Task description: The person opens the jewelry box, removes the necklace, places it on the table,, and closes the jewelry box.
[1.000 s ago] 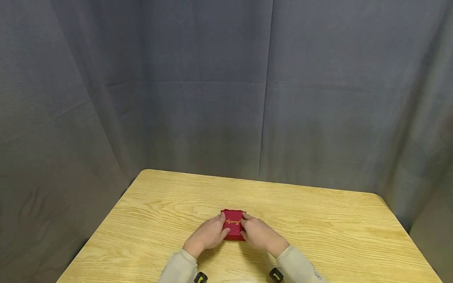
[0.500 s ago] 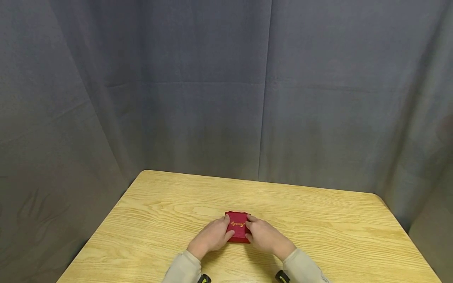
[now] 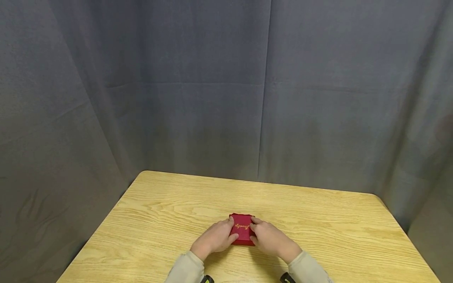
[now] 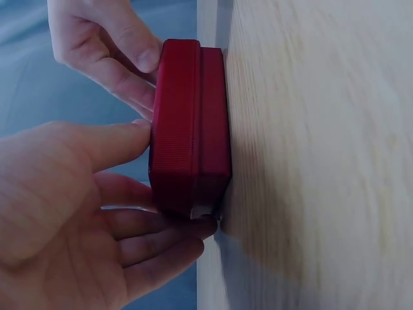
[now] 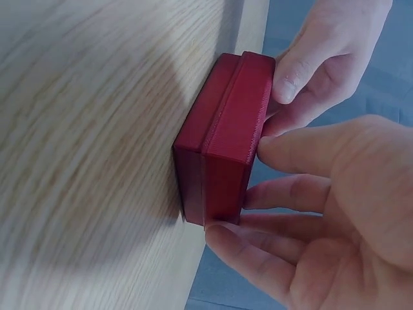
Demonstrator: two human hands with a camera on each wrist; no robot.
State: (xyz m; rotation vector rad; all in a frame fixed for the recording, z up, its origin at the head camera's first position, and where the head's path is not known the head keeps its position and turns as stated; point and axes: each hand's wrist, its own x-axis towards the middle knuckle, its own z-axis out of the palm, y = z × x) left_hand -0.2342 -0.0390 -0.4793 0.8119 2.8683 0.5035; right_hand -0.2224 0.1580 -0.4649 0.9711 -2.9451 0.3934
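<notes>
A small red jewelry box with gold script on its lid rests low on the wooden table in front of the person. The left hand grips its left side, thumb at the near lid edge and fingers along the side. From the opposite side the right hand holds it the same way. In the left wrist view the ribbed front of the lid sits over a slightly narrower base. The right wrist view shows the right fingertips at the side, close to the seam between lid and base.
The light wood-grain table reaches back to a grey curtain, which also hangs along both sides. Beige sleeves and dark wrist-worn devices show at the bottom of the head view.
Both hands and the jewelry box between them have shifted right and slightly toward the person. The grip looks the same, and the lid stays on.
</notes>
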